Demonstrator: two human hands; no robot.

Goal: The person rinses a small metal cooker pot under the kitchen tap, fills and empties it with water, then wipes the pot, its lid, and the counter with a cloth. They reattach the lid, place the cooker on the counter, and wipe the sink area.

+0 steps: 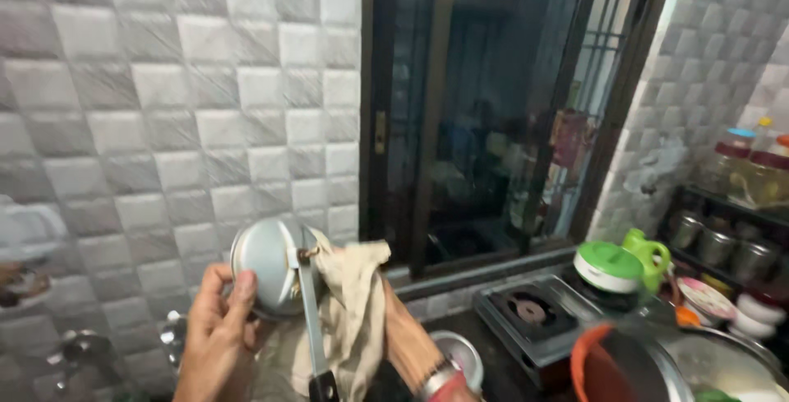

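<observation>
- The big dark window [493,114] and the grey tile wall [164,106] fill most of what you see.
- The stove [534,316] sits low on the right, with nothing on its burner.
- Your left hand [215,340] is closed around the rim of the metal lid [265,266]. You hold the lid up in front of the wall, with its long handle [311,320] hanging down.
- Your right hand [407,340] is mostly hidden in the beige cloth [353,311], so you cannot tell how its fingers sit. The cloth touches the lid's right side.
- To wipe well, I think you should grip the rim tight and rub the cloth all the way around the handle joint.
- The white box with a green lid [608,266] is shut.
- The jars [744,168] on the shelf hold something yellowish.
- The orange bowl [608,365] looks dark inside; what it holds is unclear.
</observation>
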